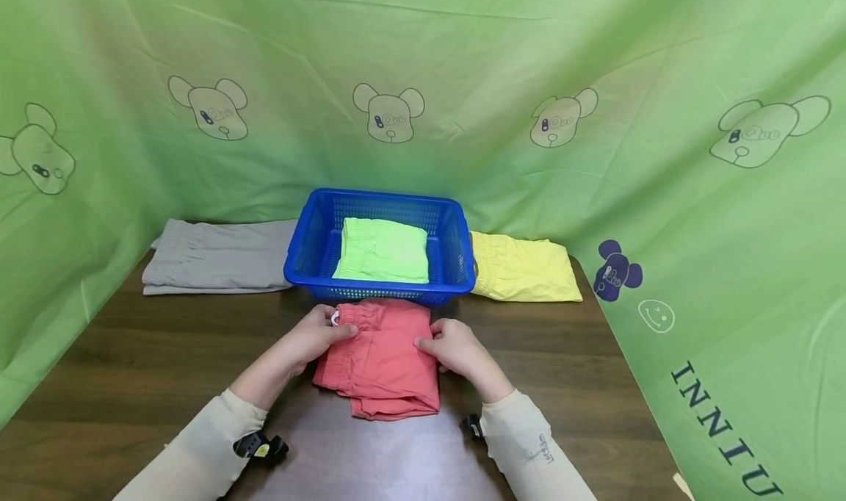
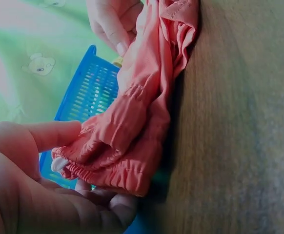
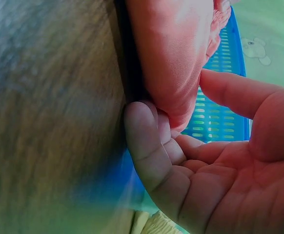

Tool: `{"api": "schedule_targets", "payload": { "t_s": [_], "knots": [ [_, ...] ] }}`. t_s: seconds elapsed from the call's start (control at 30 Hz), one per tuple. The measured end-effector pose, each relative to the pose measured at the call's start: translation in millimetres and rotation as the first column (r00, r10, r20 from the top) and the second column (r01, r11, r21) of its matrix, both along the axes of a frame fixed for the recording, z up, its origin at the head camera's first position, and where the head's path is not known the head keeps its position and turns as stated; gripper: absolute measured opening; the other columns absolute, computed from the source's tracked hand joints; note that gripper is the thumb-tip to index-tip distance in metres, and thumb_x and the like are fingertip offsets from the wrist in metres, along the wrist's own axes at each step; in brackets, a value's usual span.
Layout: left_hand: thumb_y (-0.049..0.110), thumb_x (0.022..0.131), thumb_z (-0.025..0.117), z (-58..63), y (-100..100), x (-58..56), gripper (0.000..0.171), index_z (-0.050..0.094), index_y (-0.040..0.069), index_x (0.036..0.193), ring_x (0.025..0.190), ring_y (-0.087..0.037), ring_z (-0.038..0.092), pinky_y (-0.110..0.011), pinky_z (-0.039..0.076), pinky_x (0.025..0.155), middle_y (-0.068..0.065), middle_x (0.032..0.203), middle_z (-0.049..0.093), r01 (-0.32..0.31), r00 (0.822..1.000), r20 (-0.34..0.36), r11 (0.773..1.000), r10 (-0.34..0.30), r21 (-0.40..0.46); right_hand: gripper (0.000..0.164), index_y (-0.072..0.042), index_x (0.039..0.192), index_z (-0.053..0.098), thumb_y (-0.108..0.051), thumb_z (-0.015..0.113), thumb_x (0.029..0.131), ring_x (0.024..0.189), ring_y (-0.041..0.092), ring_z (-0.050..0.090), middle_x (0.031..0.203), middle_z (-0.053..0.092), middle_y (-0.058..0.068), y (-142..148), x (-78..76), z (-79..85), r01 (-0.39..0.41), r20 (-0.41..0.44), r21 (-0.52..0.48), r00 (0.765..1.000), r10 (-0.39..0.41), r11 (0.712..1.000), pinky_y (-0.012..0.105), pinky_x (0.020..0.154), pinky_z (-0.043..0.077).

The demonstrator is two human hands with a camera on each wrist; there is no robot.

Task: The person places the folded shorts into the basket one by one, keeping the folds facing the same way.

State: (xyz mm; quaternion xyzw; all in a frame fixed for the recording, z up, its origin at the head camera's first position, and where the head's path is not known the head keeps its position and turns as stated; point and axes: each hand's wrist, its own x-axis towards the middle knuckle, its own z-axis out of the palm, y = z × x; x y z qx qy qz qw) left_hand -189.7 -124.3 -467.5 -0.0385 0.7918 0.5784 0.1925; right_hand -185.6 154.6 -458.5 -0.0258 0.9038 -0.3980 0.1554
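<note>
Folded red shorts [image 1: 390, 361] with a gathered elastic waistband and a white drawstring are held between both hands, just in front of the blue basket [image 1: 380, 291]. My left hand [image 1: 317, 337] pinches the waistband end, thumb on top and fingers underneath. At the opposite folded edge, my right hand [image 1: 460, 350] grips the cloth the same way, its fingertips [image 3: 142, 122] tucked below the fold. In the left wrist view the red shorts [image 2: 142, 112] hang in loose folds over the wood. Inside the basket lies a folded bright green garment [image 1: 385, 251].
Folded grey cloth [image 1: 221, 257] lies left of the basket, and a folded yellow garment [image 1: 525, 267] lies to its right. All stand on a dark wooden table [image 1: 542, 383]. Green printed curtain [image 1: 463, 60] surrounds the table at the back and sides.
</note>
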Motion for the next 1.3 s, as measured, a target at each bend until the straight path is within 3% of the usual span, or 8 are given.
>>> {"api": "schedule_targets", "payload": {
  "t_s": [0.2, 0.4, 0.53, 0.7, 1.03, 1.1, 1.3],
  "knots": [
    [0.018, 0.096, 0.069, 1.2, 1.4, 0.5, 0.055, 0.035, -0.007, 0.132, 0.108, -0.032, 0.052, -0.037, 0.048, 0.086, -0.023, 0.122, 0.049, 0.002, 1.0, -0.014, 0.999, -0.001, 0.037, 0.028, 0.001, 0.103, 0.064, -0.023, 0.075, 0.093, 0.052, 0.024, 0.066, 0.072, 0.066, 0.004, -0.6, -0.2, 0.9, -0.011, -0.001, -0.013, 1.0, 0.011, 1.0, 0.033, 0.053, 0.057],
    [0.018, 0.096, 0.068, -6.0, 1.7, -2.5, 0.065, 0.031, -0.009, 0.141, 0.114, -0.032, 0.053, -0.039, 0.049, 0.093, -0.025, 0.133, 0.047, -0.052, 0.998, 0.048, 0.991, 0.046, 0.126, 0.031, 0.002, 0.107, 0.063, -0.022, 0.075, 0.093, 0.053, 0.024, 0.064, 0.077, 0.067, 0.005, 2.0, -1.3, -2.1, -0.017, 0.017, -0.061, 1.0, 0.018, 0.998, 0.037, 0.055, 0.059],
    [0.016, 0.098, 0.067, -5.0, -0.1, -5.4, 0.059, 0.034, -0.009, 0.14, 0.108, -0.027, 0.06, -0.037, 0.055, 0.09, -0.024, 0.13, 0.053, -0.071, 0.993, 0.109, 0.972, 0.048, 0.224, 0.033, 0.003, 0.109, 0.062, -0.023, 0.074, 0.094, 0.056, 0.022, 0.064, 0.082, 0.068, 0.007, 3.3, -2.9, -3.7, -0.013, 0.023, -0.086, 1.0, 0.016, 0.996, 0.038, 0.056, 0.06],
    [0.013, 0.1, 0.064, 0.1, -3.1, -7.6, 0.049, 0.04, -0.01, 0.137, 0.098, -0.022, 0.066, -0.037, 0.059, 0.087, -0.018, 0.118, 0.064, -0.035, 0.987, 0.158, 0.936, -0.022, 0.35, 0.034, 0.003, 0.11, 0.063, -0.025, 0.074, 0.095, 0.06, 0.017, 0.062, 0.086, 0.069, 0.008, 1.9, -4.2, -3.6, 0.011, 0.033, -0.097, 0.999, -0.008, 0.995, 0.039, 0.059, 0.06],
    [0.011, 0.1, 0.062, -1.4, -2.1, -8.0, 0.05, 0.035, -0.006, 0.138, 0.098, -0.02, 0.065, -0.034, 0.058, 0.086, -0.016, 0.119, 0.061, -0.024, 0.986, 0.161, 0.931, -0.038, 0.363, 0.031, 0.005, 0.112, 0.061, -0.02, 0.071, 0.096, 0.064, 0.013, 0.063, 0.086, 0.071, 0.008, 1.1, -4.4, -2.7, 0.066, 0.115, -0.211, 0.992, -0.043, 0.975, 0.039, 0.061, 0.061],
    [0.012, 0.101, 0.061, -2.0, -2.0, -8.0, 0.048, 0.038, -0.007, 0.138, 0.098, -0.019, 0.066, -0.034, 0.059, 0.087, -0.015, 0.117, 0.064, -0.015, 0.984, 0.171, 0.919, -0.057, 0.395, 0.033, 0.006, 0.114, 0.061, -0.02, 0.07, 0.097, 0.064, 0.013, 0.062, 0.085, 0.07, 0.008, 1.8, -4.8, -2.4, 0.07, 0.127, -0.222, 0.991, -0.043, 0.973, 0.037, 0.06, 0.06],
    [0.015, 0.107, 0.052, -4.6, -3.0, -8.3, 0.049, 0.035, -0.011, 0.146, 0.106, -0.018, 0.067, -0.039, 0.057, 0.096, -0.013, 0.122, 0.066, -0.009, 0.968, 0.217, 0.846, -0.127, 0.533, 0.036, 0.006, 0.119, 0.058, -0.021, 0.069, 0.097, 0.067, 0.014, 0.065, 0.092, 0.069, 0.01, 3.3, -5.4, -3.3, 0.081, 0.171, -0.271, 0.985, -0.035, 0.959, 0.034, 0.061, 0.06]
  ]
}}
